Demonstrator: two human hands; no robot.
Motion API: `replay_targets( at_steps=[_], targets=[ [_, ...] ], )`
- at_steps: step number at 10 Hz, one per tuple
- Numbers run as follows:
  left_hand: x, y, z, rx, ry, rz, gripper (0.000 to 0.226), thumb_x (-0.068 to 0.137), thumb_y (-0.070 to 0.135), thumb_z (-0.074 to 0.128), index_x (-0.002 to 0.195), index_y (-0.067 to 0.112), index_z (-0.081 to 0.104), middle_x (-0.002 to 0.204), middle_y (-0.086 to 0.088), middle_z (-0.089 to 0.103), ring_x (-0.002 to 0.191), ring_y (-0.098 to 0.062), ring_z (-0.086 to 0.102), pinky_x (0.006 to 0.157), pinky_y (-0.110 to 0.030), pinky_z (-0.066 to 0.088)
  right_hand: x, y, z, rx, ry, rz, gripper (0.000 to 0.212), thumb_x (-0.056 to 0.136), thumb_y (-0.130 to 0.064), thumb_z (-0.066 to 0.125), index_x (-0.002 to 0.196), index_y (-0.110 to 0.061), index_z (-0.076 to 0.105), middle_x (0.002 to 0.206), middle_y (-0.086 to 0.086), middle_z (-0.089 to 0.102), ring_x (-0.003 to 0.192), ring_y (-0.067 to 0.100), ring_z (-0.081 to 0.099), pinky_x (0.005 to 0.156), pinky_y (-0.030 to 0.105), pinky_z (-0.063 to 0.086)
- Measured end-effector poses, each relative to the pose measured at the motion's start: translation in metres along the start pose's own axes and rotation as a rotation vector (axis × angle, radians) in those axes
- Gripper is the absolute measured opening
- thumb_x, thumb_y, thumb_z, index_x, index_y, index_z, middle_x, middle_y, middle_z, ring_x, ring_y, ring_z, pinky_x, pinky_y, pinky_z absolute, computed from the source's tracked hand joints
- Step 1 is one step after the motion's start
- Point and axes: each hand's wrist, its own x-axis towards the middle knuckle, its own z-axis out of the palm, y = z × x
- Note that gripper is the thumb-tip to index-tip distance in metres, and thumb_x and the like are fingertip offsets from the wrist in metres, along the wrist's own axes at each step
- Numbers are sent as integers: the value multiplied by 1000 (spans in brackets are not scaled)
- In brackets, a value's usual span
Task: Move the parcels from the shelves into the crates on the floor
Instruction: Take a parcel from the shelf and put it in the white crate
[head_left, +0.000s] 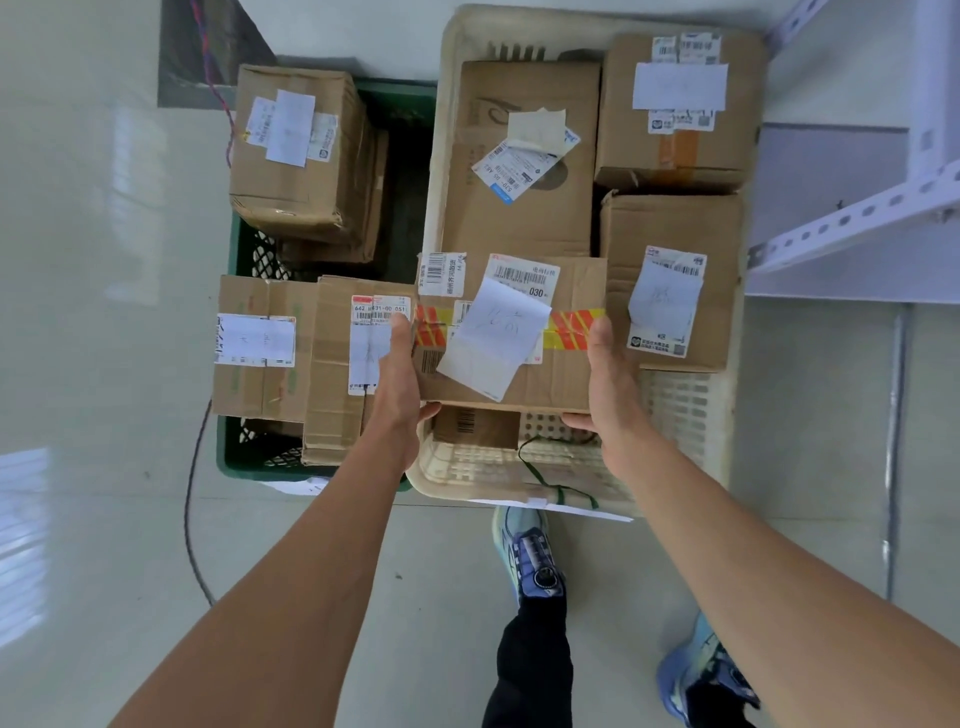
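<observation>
Honestly, the grip looks fine. The left hand (400, 374) and right hand (610, 374) clamp the taped cardboard parcel (566, 374) by its two short sides. The thumbs lie flat along the top, and the other fingers (574, 420) are curled underneath with their tips poking out below the near edge. So it's a wrap-around hold, not a pinch. The parcel hangs between the hands over the near end of the cream plastic crate (680, 410), and as far as I can tell it isn't set down yet.

Handling-wise, I'd guess it's light to middling. The cardboard looks creased and a bit soft, so squeezing the sides hard could buckle it, and support from below is the right call. The striped tape (574, 332) by the right thumb looks slick. The paper slip (493, 338) between the thumbs looks loose and lifted at its near end, so don't grab that.

Right below the fingertips, a small barcoded box (475, 428) sits on the crate floor. Past the thumbs, three bigger parcels fill the far end. Just outside the left hand is the green crate (234, 457), which holds more boxes.
</observation>
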Motion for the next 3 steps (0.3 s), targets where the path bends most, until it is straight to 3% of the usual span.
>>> replay_targets(
  at_steps=[1, 2, 3],
  targets=[
    [1, 0, 6, 111, -20, 14, 48, 106, 73, 33, 122, 38, 62, 127, 0, 68, 121, -22, 63, 102, -48, 48, 11, 2, -2, 24, 34, 52, 59, 101, -74, 39, 142, -32, 33, 143, -1, 41, 109, 18, 54, 96, 55, 57],
    [1, 1, 11, 130, 30, 10, 58, 106, 73, 31, 137, 32, 59, 147, -7, 59, 135, -29, 56, 114, -54, 43, 16, -2, -10, -102, 42, -1, 60, 103, -73, 35, 151, -37, 34, 157, -2, 30, 137, 27, 44, 105, 60, 54],
    [-10, 3, 6, 146, 100, 30, 49, 108, 69, 28, 133, 38, 55, 158, -8, 47, 142, -29, 48, 123, -58, 36, 5, -4, -20, -167, 45, -156, 64, 109, -62, 30, 146, -11, 44, 144, 8, 42, 140, 35, 45, 115, 63, 43]
  ],
)
